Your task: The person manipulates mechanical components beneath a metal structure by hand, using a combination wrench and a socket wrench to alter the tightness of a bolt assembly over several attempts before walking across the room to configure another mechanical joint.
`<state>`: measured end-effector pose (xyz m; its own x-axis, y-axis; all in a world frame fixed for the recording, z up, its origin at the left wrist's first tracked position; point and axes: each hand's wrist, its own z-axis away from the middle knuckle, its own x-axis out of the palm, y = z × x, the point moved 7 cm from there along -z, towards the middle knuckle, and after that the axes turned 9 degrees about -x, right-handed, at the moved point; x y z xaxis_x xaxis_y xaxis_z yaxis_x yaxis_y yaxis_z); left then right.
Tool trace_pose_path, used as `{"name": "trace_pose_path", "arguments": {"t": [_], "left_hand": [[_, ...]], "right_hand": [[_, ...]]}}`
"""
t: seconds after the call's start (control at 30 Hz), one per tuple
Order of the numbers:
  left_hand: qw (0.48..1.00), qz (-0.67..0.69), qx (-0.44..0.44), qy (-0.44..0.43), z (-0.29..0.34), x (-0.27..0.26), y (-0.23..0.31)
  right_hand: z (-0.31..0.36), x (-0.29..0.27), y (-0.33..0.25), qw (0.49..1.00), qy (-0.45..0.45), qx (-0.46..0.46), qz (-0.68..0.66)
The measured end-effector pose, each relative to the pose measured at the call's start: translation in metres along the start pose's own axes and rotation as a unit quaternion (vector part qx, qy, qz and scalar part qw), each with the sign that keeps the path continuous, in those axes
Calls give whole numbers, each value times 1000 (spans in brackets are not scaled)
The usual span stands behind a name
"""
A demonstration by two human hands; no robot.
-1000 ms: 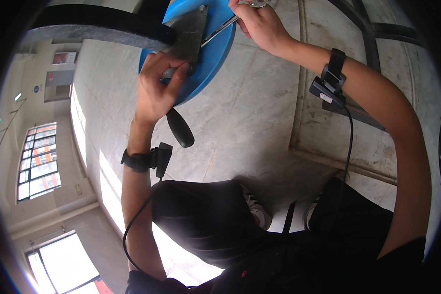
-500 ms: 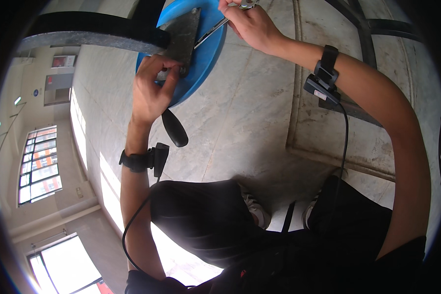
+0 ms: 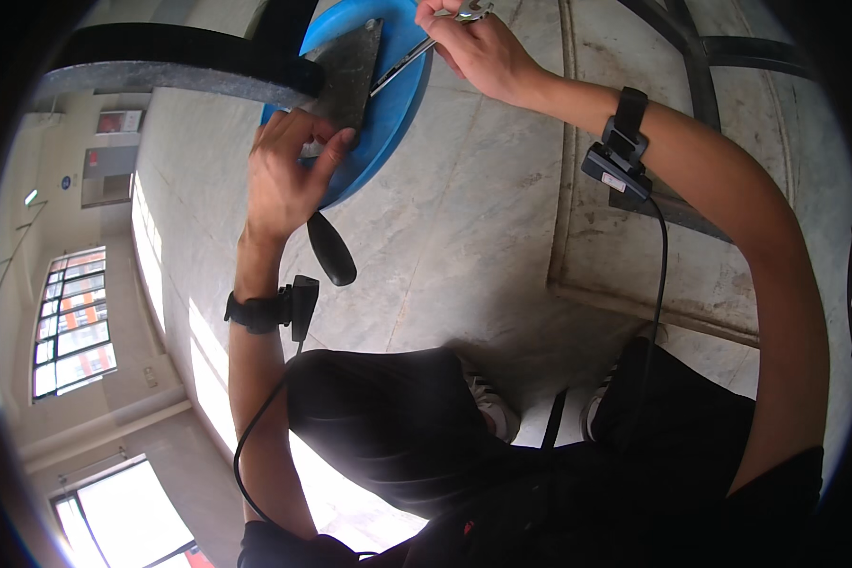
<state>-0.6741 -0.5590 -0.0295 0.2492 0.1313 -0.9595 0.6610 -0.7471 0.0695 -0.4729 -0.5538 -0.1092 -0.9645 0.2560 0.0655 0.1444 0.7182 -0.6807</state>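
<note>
My right hand (image 3: 488, 55) is closed round a shiny metal wrench (image 3: 405, 68). Its shaft slants down to the left, and the lower end meets the right edge of a dark metal plate (image 3: 350, 68). At the plate's lower corner is my left hand (image 3: 286, 180), thumb and fingers drawn together in a pinch. Whatever sits between those fingertips is too hidden to name. Behind the plate lies a blue round disc (image 3: 393, 128), partly cut off by the top of the view. A black handle (image 3: 331, 251) sticks out below the disc, near my left wrist.
A thick black metal bar (image 3: 180, 74) runs in from the left to the plate. Black frame legs (image 3: 696, 57) stand at the upper right, by a stained, raised-edge slab (image 3: 615, 237) on the floor. Windows (image 3: 74, 322) line the wall at left.
My left thumb has shifted slightly over the plate's corner, covering the small round metal piece seen there before. The wrench stays against the plate's edge, and the whole view has drifted a little.
</note>
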Motion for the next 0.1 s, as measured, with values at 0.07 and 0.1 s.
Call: {"name": "trace_pose_path", "arguments": {"t": [0.07, 0.1], "left_hand": [[1000, -5, -21, -2, 2, 0, -8], [999, -7, -39, -6, 2, 3, -14]], "right_hand": [[0, 2, 0, 1000, -9, 11, -9], [0, 2, 0, 1000, -7, 11, -8]]}}
